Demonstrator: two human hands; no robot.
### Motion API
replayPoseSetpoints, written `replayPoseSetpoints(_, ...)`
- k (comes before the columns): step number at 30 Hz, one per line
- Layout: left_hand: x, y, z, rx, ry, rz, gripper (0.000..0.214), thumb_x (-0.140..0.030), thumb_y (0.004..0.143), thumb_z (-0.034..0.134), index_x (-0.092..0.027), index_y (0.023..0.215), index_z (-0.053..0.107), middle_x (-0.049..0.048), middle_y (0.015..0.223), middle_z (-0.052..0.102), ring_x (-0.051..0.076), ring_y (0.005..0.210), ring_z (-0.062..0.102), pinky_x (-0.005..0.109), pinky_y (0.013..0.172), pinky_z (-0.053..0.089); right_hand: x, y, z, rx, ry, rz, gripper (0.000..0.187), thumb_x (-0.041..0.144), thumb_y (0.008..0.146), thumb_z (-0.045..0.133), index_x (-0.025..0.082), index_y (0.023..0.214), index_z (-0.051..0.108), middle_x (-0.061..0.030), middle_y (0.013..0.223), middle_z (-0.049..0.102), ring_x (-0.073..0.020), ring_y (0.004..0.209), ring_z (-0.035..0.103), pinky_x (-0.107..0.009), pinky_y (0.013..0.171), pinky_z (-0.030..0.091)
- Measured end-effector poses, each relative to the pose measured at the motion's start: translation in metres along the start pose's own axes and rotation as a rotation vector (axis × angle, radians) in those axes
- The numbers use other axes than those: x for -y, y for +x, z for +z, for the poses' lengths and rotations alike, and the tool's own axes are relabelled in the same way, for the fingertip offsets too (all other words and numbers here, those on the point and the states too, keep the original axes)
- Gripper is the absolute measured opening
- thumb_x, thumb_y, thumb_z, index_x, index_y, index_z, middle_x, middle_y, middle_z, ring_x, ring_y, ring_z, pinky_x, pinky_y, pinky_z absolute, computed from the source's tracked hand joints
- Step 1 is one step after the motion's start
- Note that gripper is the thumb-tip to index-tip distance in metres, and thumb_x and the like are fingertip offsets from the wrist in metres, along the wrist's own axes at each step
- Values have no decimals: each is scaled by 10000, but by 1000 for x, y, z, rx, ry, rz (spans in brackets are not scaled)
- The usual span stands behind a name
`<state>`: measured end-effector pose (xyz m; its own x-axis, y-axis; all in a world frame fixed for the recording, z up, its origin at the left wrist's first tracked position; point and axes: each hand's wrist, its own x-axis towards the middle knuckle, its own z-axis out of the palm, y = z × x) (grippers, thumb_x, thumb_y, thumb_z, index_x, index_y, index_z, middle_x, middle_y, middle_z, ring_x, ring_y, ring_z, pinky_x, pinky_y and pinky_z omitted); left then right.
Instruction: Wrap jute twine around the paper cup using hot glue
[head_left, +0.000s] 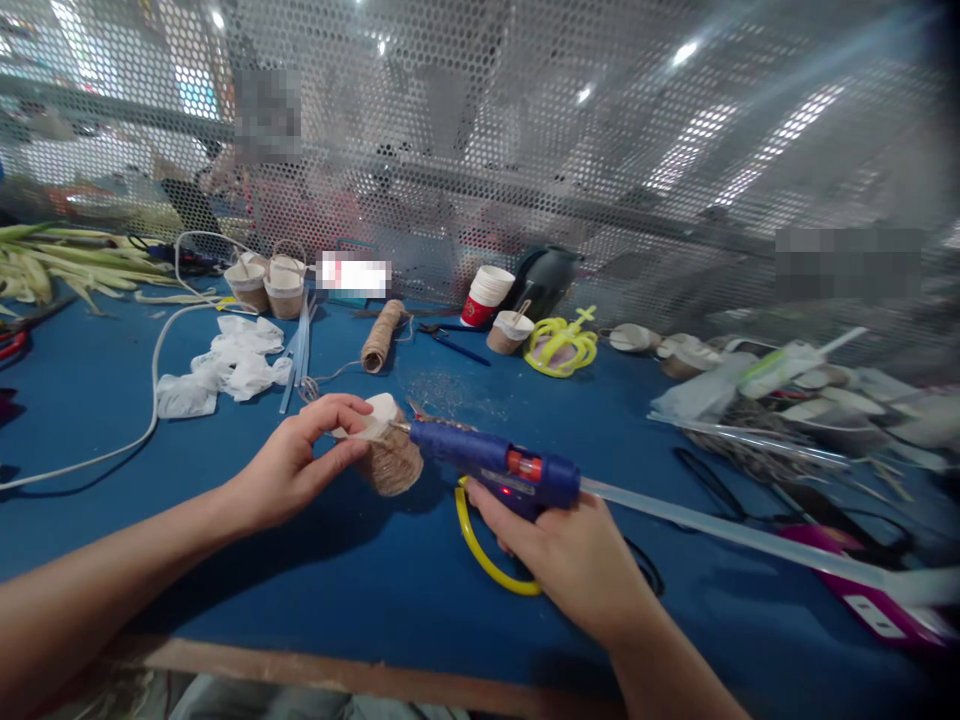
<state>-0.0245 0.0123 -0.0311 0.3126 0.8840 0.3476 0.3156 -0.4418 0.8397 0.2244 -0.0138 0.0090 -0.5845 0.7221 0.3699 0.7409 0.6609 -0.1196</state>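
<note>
Left hand [300, 462] grips twine-wrapped cup [390, 452] tilted on blue desk [337, 590]. Right hand [570, 560] clasps blue glue gun [499, 465], nozzle touching cup rim.

Rough, hairy jute twine covers the cup [390, 462], and its rim is plain matt white paper. The glue gun [495, 465] is glossy blue plastic, with a smooth, milky-clear glue stick [712, 525] behind. Matt blue tabletop [360, 590], bare wood along its edge. Crinkled thin plastic bags [232, 365], a shiny yellow plastic crown [561, 345], and a perforated metal screen [525, 150] at the back.
</note>
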Motion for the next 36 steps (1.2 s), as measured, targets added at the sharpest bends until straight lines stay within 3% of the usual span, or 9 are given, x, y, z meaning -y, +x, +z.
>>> replayPoseSetpoints(9, 1, 0, 0, 21, -67, -21, 179, -307, 839, 485, -152, 760, 527, 114, 1042, 567, 208, 1020, 533, 354, 949, 372, -3, 3, 2, -65, -1, 39, 293, 213, 838, 418, 201, 866, 709, -35, 589, 682, -199, 640, 665, -297, 617, 530)
replayPoseSetpoints(18, 0, 1, -1, 20, -51, -29, 169, -295, 832, 491, -149, 757, 533, 116, 1032, 584, 204, 1015, 541, 343, 929, 391, -6, -6, 4, -20, 16, 7, 281, 182, 818, 437, 213, 893, 706, -26, 564, 688, -189, 576, 662, -289, 588, 518)
replayPoseSetpoints(26, 0, 2, 1, -20, 19, 0, 135, -261, 825, 488, -157, 749, 532, 111, 997, 610, 203, 996, 550, 356, 920, 397, -1, -8, 9, -38, -126, -93, 341, 96, 788, 432, 255, 912, 706, -28, 707, 729, -217, 723, 686, -337, 686, 537)
replayPoseSetpoints(31, -1, 1, 1, -37, 75, 5, 129, -261, 820, 487, -161, 754, 536, 114, 1017, 604, 208, 992, 552, 370, 922, 389, 4, -3, 10, -45, -302, -273, 376, 31, 746, 425, 199, 907, 720, -99, 779, 731, -286, 703, 687, -417, 640, 544)
replayPoseSetpoints(36, -2, 1, -1, -7, 66, 33, 123, -246, 831, 475, -159, 767, 535, 114, 1020, 602, 202, 985, 556, 349, 912, 396, -3, -9, 8, -36, -155, -96, 340, 96, 786, 437, 244, 944, 700, -27, 672, 722, -211, 688, 687, -322, 669, 546)
